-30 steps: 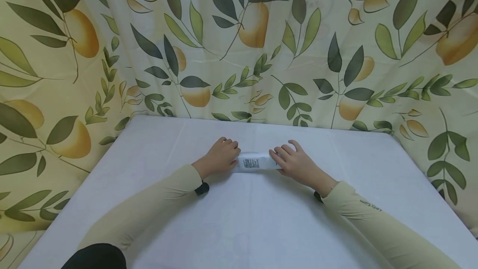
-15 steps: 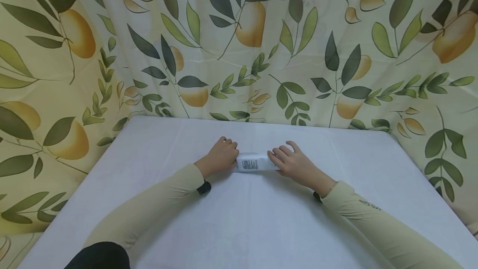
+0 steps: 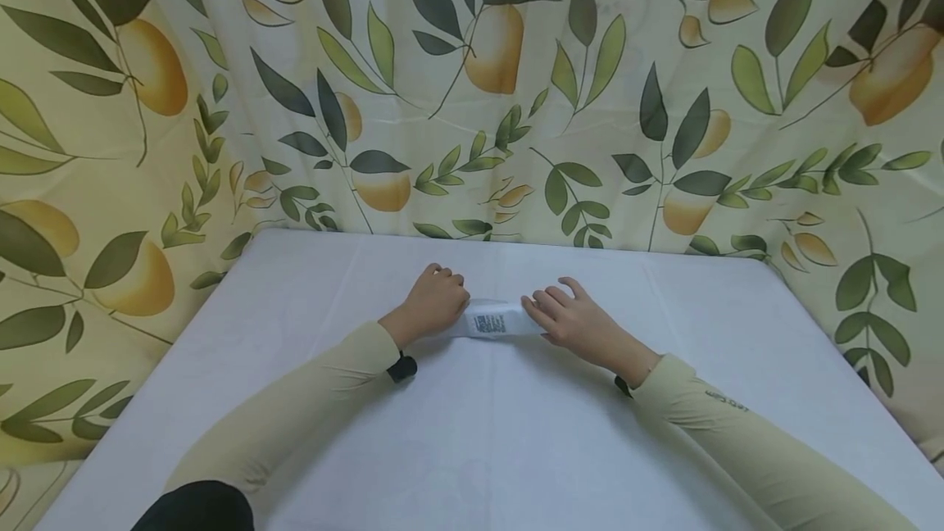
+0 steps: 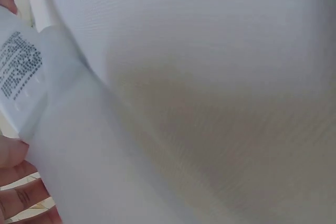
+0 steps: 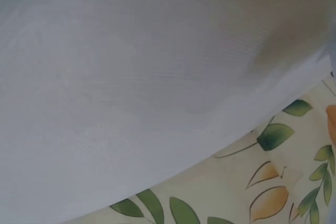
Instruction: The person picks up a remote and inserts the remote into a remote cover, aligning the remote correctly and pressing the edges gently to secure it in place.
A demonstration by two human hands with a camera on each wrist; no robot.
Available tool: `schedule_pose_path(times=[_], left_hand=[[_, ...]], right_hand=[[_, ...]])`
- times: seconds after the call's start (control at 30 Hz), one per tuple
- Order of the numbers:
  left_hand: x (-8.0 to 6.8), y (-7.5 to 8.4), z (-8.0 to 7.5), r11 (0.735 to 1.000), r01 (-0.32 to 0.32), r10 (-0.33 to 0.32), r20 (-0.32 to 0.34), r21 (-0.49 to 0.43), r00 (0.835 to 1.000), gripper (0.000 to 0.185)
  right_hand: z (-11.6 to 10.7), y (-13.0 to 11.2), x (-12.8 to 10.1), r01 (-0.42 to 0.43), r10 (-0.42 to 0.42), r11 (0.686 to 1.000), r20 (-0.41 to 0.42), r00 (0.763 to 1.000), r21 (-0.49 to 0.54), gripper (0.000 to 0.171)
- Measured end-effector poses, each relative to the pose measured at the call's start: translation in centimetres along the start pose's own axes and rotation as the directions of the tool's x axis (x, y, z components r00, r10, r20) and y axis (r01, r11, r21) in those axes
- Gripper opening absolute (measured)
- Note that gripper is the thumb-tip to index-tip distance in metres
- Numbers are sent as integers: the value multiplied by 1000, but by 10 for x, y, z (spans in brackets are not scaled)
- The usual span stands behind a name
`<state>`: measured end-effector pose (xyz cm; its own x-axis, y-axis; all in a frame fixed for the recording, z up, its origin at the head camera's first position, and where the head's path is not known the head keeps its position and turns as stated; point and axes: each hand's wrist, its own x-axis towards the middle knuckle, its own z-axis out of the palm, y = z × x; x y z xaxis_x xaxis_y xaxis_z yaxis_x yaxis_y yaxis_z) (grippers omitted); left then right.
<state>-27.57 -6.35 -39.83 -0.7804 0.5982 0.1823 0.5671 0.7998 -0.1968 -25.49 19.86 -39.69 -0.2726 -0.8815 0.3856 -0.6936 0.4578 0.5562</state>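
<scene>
A white, soft-looking packet (image 3: 492, 321) with a block of dark print lies low over the table, stretched between both hands in the head view. My left hand (image 3: 431, 301) grips its left end with curled fingers. The right end is pinched by my right hand (image 3: 575, 322), whose index finger sticks up. Fingers hide both ends. In the left wrist view the printed packet (image 4: 21, 69) shows creases, with fingers (image 4: 23, 198) at its lower edge; whose they are I cannot tell. No hand shows in the right wrist view.
A white-covered table (image 3: 487, 433) spreads under both arms. Behind and beside it hangs a curtain (image 3: 472, 146) printed with leaves and yellow fruit. Dark bands sit at both wrists, and a black rounded shape (image 3: 195, 506) shows at the lower left.
Both hands have shifted slightly left together with the packet, and the view has moved a little too. Their hold looks the same.
</scene>
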Motion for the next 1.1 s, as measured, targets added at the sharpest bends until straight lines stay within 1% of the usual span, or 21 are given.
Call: schedule_pose_path(times=[0.13,0.27,0.37,0.47,0.53,0.63,0.8,0.9,1.0,1.1], left_hand=[[-1,1,0,999,1,-1,-5,-33,1000,24],[-2,2,2,998,-29,29,-10,-60,1000,25],[-3,2,5,995,-55,56,19,-82,998,24],[-4,0,7,992,-61,67,52,-112,996,24],[-6,-1,7,990,-62,70,61,-129,996,25],[-6,-3,8,989,-62,70,60,-134,996,25],[-5,-5,9,988,-67,75,50,-142,996,25],[-5,-7,10,986,-58,68,59,-155,996,26],[-7,-11,10,986,-39,54,90,-164,995,34],[-12,-16,9,989,-42,57,109,-140,992,56]], right_hand=[[0,0,3,-10,11,1000,33,999,-7,68],[0,-3,7,-38,38,999,73,997,-1,65],[1,-5,8,-71,66,997,114,991,42,65],[2,-7,10,-105,89,989,146,985,103,65],[2,-8,12,-118,96,983,157,983,137,65],[4,-8,18,-116,89,981,167,982,156,63],[9,-11,25,-110,81,983,189,979,149,61],[11,-12,27,-122,92,981,196,976,149,61],[12,-12,28,-147,114,977,200,973,156,61],[10,-12,26,-184,150,967,189,970,176,62]])
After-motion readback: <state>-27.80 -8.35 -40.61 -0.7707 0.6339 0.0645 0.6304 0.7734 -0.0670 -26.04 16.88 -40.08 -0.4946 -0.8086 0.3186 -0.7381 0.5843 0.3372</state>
